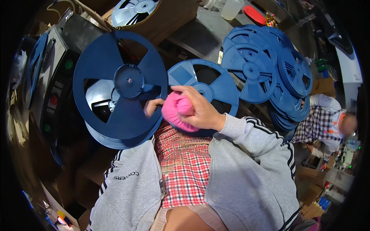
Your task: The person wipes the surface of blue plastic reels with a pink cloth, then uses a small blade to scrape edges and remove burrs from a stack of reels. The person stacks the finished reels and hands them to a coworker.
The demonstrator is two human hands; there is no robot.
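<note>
My left hand (pixel 153 107) grips the right rim of a large dark blue plastic reel (pixel 129 80), its fingers curled through a window in the disc. The reel stands tilted up in front of me, and a lighter reel face shows behind it. My right hand (pixel 202 111) is closed around a bunched pink knit cloth (pixel 173 111), close beside the reel's right rim. Whether the cloth touches the reel I cannot tell. Behind my right hand lies another blue reel (pixel 180 74), partly hidden by the hand.
Stacks of blue reels (pixel 251 70) lie at the far right. A box (pixel 173 19) with a pale reel (pixel 135 10) stands at the back. On the left is a dark machine (pixel 54 92) with coloured buttons. Another person (pixel 318 121) works at the right.
</note>
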